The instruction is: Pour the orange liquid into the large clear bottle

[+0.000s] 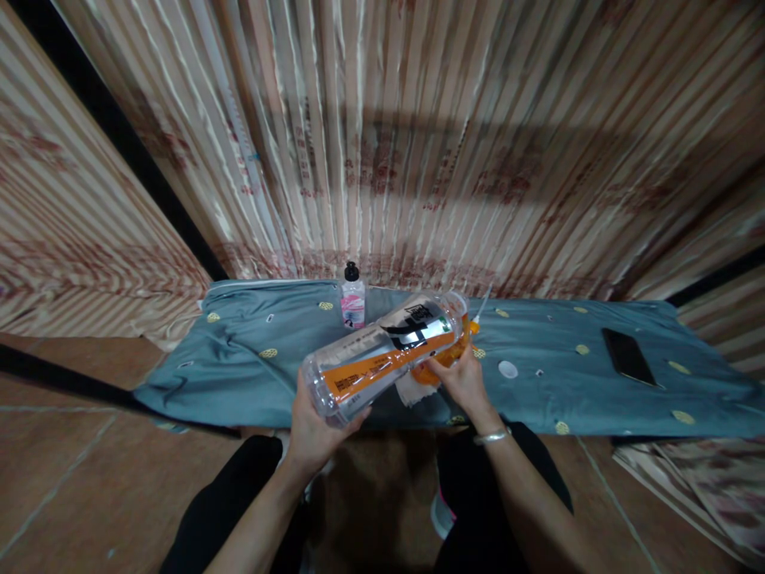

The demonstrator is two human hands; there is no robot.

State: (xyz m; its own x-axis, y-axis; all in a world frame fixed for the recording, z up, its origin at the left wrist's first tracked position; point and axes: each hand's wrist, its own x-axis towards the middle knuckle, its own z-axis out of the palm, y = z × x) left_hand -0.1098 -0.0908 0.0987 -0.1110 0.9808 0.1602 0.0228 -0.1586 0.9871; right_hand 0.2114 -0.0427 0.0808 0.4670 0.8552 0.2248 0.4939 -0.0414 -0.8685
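Note:
My left hand (319, 430) is wrapped round the base of a large clear plastic bottle (358, 371) with an orange, silver and black label. The bottle lies tilted across the front of me, its neck end higher and to the right. My right hand (463, 383) is closed round an orange see-through container (430, 373) just under that neck end; the big bottle covers much of it. Whether the two touch I cannot tell. Below the container shows a pale crumpled piece (415, 391). Right of my fingers lies an orange nozzle piece (474, 327) with a thin white tube.
A small clear bottle with a black cap and pink label (352, 301) stands at the back. On the blue-green cloth (239, 383) lie a white round lid (508, 369) and, farther right, a black phone (629, 356). A striped curtain (382, 159) hangs behind; dark poles slant at both sides.

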